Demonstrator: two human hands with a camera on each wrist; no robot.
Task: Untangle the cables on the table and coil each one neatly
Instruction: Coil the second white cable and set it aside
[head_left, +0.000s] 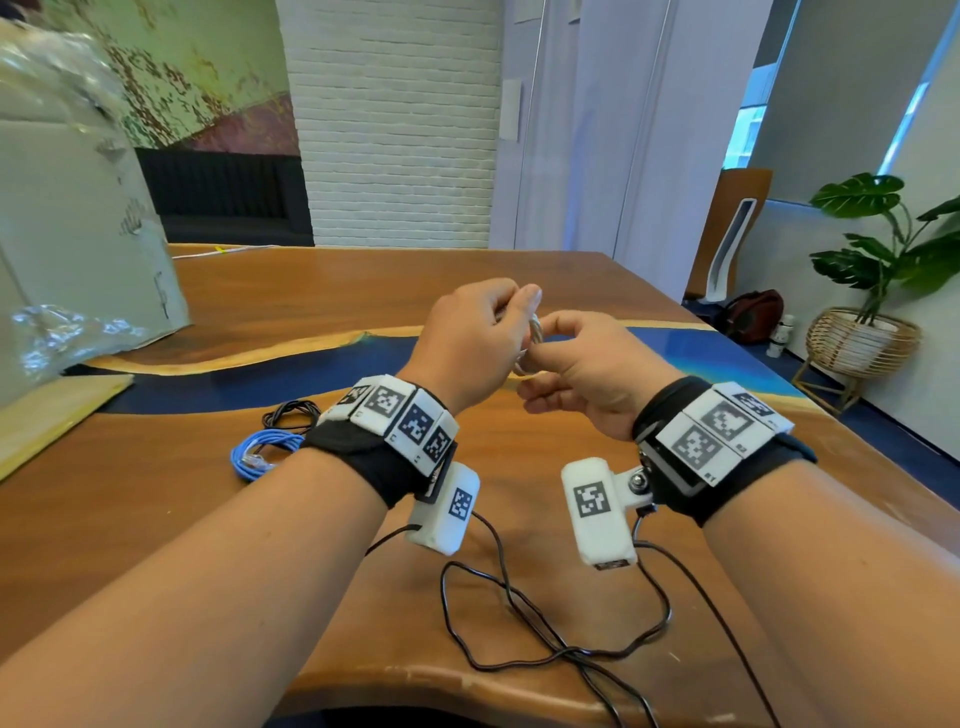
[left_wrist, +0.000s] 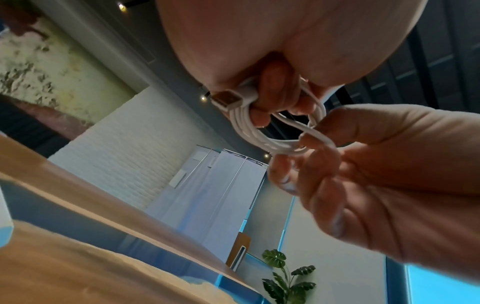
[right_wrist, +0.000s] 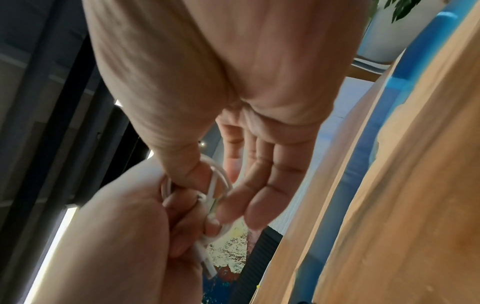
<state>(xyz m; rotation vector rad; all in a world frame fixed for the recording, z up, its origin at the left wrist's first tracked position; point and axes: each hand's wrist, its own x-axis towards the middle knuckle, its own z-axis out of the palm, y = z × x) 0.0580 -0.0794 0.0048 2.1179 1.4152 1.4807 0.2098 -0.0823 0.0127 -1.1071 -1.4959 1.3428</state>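
White cable (left_wrist: 262, 131) coil pinched between left hand (head_left: 467, 343) and right hand (head_left: 592, 374).

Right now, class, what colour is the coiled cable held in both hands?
White; the coiled cable shows best in the left wrist view.

Both hands raised (fingers curled)

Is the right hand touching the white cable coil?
Touching. The left wrist view shows the right hand pinching a strand of the white cable coil between thumb and forefinger.
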